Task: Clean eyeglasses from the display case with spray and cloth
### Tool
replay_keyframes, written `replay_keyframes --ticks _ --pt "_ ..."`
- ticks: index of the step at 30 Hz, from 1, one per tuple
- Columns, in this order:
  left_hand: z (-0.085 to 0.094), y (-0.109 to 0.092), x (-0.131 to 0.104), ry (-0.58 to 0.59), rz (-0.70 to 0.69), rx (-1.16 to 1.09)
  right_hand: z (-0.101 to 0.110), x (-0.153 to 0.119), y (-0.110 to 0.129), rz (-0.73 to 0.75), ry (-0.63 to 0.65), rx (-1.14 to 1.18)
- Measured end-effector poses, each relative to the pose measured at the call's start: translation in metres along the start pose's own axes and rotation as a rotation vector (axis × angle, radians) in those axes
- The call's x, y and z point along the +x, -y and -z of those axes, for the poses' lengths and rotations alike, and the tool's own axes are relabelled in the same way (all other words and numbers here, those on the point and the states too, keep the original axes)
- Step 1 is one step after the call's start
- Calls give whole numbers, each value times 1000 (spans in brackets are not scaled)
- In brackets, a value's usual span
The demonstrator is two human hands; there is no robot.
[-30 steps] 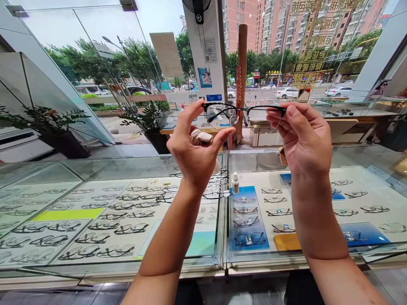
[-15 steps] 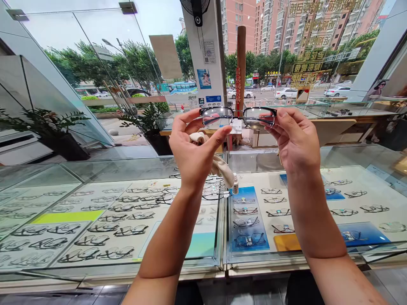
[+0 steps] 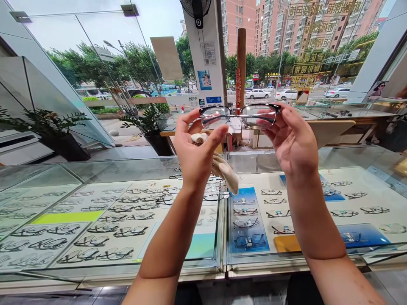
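A pair of eyeglasses [image 3: 235,112] with a dark upper rim and clear lenses is held up in front of me, above the glass counter. My left hand [image 3: 199,144] grips its left end with the fingertips, the thumb bent below the left lens. A crumpled beige cloth [image 3: 226,173] is tucked in the same palm and hangs down toward the counter. At the right end, my right hand [image 3: 294,140] pinches the frame near the hinge between thumb and fingers. The folded temples show partly through the lenses.
Glass display cases [image 3: 224,258] full of eyeglass frames stretch across in front of me. Potted plants [image 3: 62,135] stand on the left beyond them. Behind is a pillar [image 3: 208,51] with a fan [image 3: 197,10], and large windows face a street.
The eyeglasses have tilted slightly and their right end has risen a little. The right hand has shifted slightly up and left. The cloth now covers the small white bottle seen earlier.
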State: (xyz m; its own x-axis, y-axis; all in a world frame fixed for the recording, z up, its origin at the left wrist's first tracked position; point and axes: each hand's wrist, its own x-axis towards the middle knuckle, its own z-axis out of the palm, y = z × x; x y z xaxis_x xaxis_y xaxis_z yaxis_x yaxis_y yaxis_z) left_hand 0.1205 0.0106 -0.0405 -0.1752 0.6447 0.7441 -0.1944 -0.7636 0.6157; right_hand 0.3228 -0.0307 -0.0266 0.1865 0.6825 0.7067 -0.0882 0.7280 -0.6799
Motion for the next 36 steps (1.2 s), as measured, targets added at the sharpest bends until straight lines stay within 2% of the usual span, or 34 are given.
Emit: replay_keyframes --ticks 5,10,14,17,21,24,27,31,34,36 --pt "-7 -8 -4 200 434 -249 -8 -5 -8 185 89 -163" --pt "-13 -16 -9 353 661 -276 -13 -10 -10 336 87 -171" --pt "-14 -20 -11 457 897 -432 -11 -13 -6 349 116 -184" --pt "-12 -18 -15 484 1057 -587 -13 -15 -6 304 135 -217" --pt "1 -10 -32 426 1148 -626 -24 -21 -10 290 164 -213" --pt "24 -4 -54 423 1130 -566 -35 -27 -14 290 252 -174" --pt "60 -2 -81 403 1087 -475 -45 -34 -19 256 362 -140" --pt "127 3 -113 218 1053 -247 -57 -45 -28 160 454 -152" --pt "182 12 -130 27 991 -26 -71 -54 -40 82 508 -174" --pt "213 19 -139 -102 949 88 -81 -58 -50 36 535 -195"
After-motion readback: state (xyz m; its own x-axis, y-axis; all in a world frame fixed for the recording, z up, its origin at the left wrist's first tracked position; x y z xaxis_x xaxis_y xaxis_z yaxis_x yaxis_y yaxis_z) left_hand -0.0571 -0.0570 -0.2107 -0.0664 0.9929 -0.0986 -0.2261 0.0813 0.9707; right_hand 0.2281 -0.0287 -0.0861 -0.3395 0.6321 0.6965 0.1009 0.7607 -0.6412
